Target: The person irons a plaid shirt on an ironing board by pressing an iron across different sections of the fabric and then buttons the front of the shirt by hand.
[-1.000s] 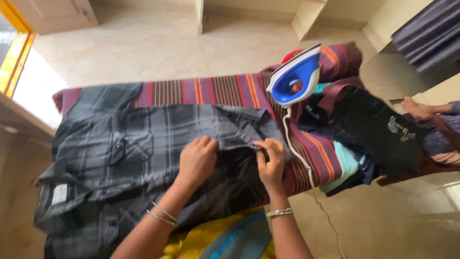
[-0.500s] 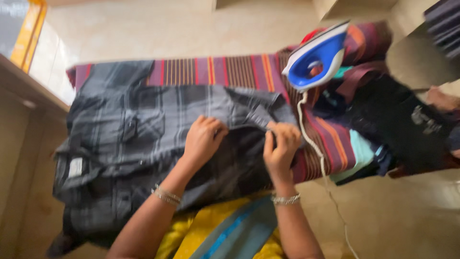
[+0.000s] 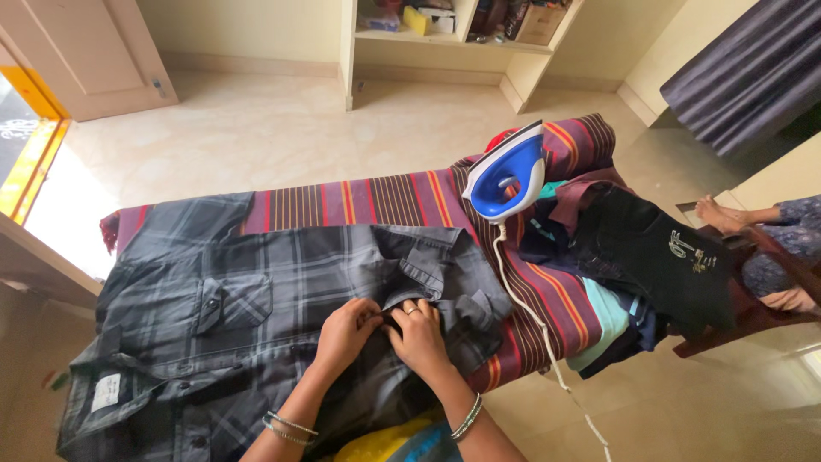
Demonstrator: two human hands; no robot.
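Grip: both hands pinch the cloth of a grey plaid shirt (image 3: pixel 256 334) where its two front edges meet; fingers are curled shut on the fabric, thumbs tucked under.
Left hand (image 3: pixel 346 332): knuckles up, fingertips folded onto the shirt front, thin bangles on the wrist.
Right hand (image 3: pixel 419 338): touching the left hand, a ring on one finger, a beaded bracelet on the wrist.
Shirt: spread flat across a striped cloth (image 3: pixel 385 201) in maroon, orange and purple that covers the ironing surface; chest pocket to the left of the hands, collar and label at the far left, near the lower corner.
Change from a second ago: the hands were apart then, the left flat on the shirt and the right at its edge; now they have come together at the middle of the shirt front. The view has also pulled back, so more of the room shows.
Iron (image 3: pixel 506 175): blue and white, standing on its heel on the striped cloth to the right of the shirt, well apart from the hands; its white cord (image 3: pixel 534 321) trails down over the cloth's edge to the floor.
Pile of clothes (image 3: pixel 641 257): dark garments heaped just right of the iron.
Far right: another person's bare foot (image 3: pixel 718 216) rests by a wooden chair (image 3: pixel 753 312).
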